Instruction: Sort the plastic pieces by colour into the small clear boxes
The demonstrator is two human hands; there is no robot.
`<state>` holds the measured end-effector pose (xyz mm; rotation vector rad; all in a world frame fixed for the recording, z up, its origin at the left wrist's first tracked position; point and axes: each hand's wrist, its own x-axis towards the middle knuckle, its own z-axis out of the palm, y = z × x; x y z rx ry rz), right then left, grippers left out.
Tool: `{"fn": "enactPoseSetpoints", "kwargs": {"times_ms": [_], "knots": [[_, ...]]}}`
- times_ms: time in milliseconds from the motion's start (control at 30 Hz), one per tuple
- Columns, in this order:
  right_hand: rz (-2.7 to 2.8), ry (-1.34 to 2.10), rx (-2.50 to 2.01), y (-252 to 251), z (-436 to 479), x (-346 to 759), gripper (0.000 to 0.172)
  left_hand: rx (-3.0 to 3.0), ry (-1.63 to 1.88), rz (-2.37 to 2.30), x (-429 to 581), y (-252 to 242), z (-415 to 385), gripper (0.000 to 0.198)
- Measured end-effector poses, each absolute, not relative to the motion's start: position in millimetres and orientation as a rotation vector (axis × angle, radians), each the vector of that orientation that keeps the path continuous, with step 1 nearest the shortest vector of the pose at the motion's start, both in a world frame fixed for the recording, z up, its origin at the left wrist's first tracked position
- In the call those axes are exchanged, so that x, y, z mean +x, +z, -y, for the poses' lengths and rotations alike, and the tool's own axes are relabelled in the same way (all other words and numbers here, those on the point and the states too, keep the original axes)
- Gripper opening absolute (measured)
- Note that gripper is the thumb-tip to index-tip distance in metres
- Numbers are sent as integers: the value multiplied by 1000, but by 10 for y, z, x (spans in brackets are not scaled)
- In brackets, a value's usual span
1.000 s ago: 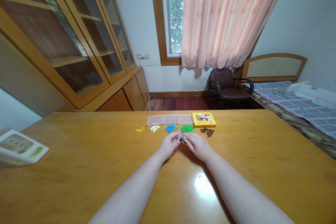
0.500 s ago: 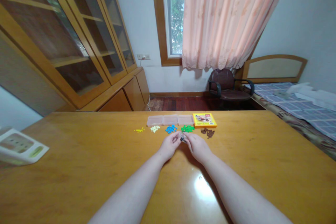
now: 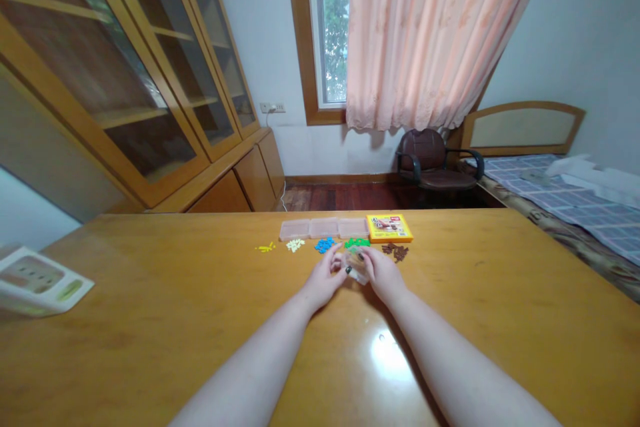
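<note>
Glossy wooden table [image 3: 150,320], hands pinching clear packet [image 3: 356,269]

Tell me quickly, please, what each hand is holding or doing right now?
Left hand: fingers curled, touching the small clear plastic piece.
Right hand: closed on the same small clear plastic piece.

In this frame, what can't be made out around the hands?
- Head view: the small clear item between the left hand and right hand is too small and finger-covered to identify.
- Green pieces: partly hidden behind the fingers.
- White box: cut off by the left edge.
</note>
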<state>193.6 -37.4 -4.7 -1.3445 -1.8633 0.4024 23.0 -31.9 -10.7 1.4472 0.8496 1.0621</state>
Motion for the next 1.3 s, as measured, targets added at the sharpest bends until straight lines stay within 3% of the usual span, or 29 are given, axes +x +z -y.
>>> {"fn": "enactPoseSetpoints", "kwargs": {"times_ms": [200, 667, 1000, 1300], "knots": [[1785, 516, -1318, -55, 347, 1976, 29, 1620, 1031, -867, 176, -145, 292, 52], [1351, 1052, -1222, -153, 195, 1967, 38, 2052, 673, -915, 111, 54, 414, 71], [1257, 1041, -1182, -257, 176, 1925, 32, 1946, 872, -1154, 119, -73, 294, 64], [1606, 817, -1314, -168, 261, 1940, 16, 2172, 710, -1464, 88, -118, 278, 62]]}}
